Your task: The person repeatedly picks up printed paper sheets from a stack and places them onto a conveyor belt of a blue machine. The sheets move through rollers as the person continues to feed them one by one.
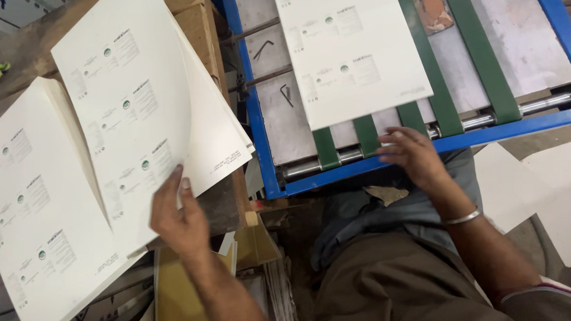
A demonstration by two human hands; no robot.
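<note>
While the left hand [175, 213] pinches the lower edge of a lifted printed sheet [135, 103] between thumb and fingers [176, 175], that sheet curls up off the paper stack [28, 216] at the left. Right hand [410, 155] rests at the blue machine frame [375, 166], fingers loosely spread over the green belts [368, 134], holding nothing. A second printed sheet [351, 48] lies flat on the belts, just beyond the fingertips. A metal bangle [462, 218] sits on the right wrist.
</note>
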